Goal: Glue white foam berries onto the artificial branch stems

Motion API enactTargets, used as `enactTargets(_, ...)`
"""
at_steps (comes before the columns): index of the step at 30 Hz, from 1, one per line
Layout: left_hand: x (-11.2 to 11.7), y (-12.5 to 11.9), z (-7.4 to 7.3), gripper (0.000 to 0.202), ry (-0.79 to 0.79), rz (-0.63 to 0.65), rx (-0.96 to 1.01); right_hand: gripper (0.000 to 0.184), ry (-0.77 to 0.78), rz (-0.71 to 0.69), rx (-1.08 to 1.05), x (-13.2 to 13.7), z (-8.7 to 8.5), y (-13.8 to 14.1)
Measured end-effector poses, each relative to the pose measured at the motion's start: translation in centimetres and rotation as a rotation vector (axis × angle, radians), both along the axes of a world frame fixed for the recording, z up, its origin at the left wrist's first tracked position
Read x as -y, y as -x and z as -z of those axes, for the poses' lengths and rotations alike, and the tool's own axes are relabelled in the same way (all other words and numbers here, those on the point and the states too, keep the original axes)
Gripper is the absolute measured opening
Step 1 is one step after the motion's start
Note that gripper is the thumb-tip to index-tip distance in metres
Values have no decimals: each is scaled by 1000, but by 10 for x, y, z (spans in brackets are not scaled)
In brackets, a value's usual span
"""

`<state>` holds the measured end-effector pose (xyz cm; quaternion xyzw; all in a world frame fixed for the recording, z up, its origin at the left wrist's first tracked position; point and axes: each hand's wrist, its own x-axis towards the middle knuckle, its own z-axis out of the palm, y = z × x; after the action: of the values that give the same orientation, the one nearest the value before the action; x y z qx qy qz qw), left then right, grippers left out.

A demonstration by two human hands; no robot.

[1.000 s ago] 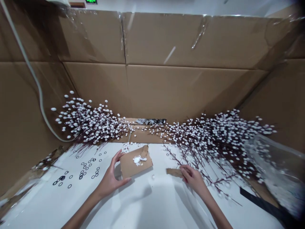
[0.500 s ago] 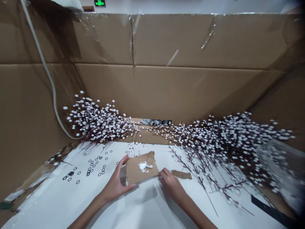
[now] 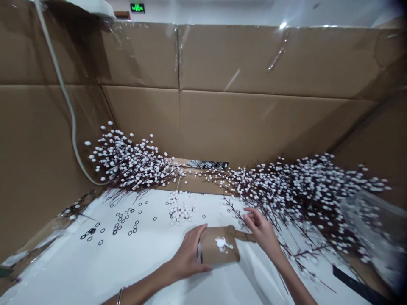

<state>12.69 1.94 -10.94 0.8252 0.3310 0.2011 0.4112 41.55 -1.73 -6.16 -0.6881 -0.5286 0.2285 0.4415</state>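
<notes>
My left hand (image 3: 188,254) grips the left edge of a small brown cardboard piece (image 3: 219,250) lying on the white table (image 3: 133,271); a blob of white glue (image 3: 221,243) sits on top of it. My right hand (image 3: 262,228) hovers just right of the cardboard, fingers loosely spread, holding nothing, near a narrow cardboard strip (image 3: 245,236) and the dark stems of a pile of white-berry branches (image 3: 302,190).
A second bunch of white-berry branches (image 3: 127,163) lies at the back left. Loose white beads (image 3: 179,209) and several small black rings (image 3: 122,222) are scattered on the table. Tall cardboard walls (image 3: 241,106) enclose the space. A clear plastic bag (image 3: 378,228) lies at right.
My left hand slid the cardboard piece to the right and nearer to me, uncovering the loose beads. My right hand left the cardboard's edge and moved right toward the branches.
</notes>
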Motion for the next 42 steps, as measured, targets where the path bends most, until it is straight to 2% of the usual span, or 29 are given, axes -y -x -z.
enactTargets(5,-1,-2,2,123,-54,4,-29,34,-39,-102,22,-29,-15,25)
enactTargets(10,-3,11,3,125,-75,26,-80,26,-42,-359,61,-72,-31,76)
enactTargets(13,-4,19,3,130,-104,81,-116,21,-34,-488,83,-106,-27,114)
enactTargets(16,-4,29,0,128,-137,100,-133,21,-2,-563,119,-136,-17,148)
enactTargets(19,-5,45,-6,115,-160,53,-127,27,18,-587,159,-157,-10,167)
enactTargets(21,-7,60,-11,99,-192,7,-112,28,-8,-566,175,-162,-13,166)
enactTargets(23,-10,75,-16,80,-236,-39,-100,28,-49,-520,182,-159,-21,155)
enactTargets(26,-18,96,-21,53,-271,-116,-117,30,-79,-418,183,-140,-36,123)
enactTargets(29,-28,109,-23,44,-263,-201,-165,33,-42,-324,178,-105,-41,83)
enactTargets(32,-41,113,-19,49,-293,-257,-210,41,125,-241,135,-66,-28,49)
enactTargets(36,-57,103,-6,72,-389,-229,-271,50,394,-209,-35,-22,6,23)
enactTargets(39,-66,89,4,83,-448,-198,-303,52,465,-192,-109,0,24,19)
enactTargets(42,-73,73,11,79,-482,-220,-284,54,455,-181,-169,10,27,25)
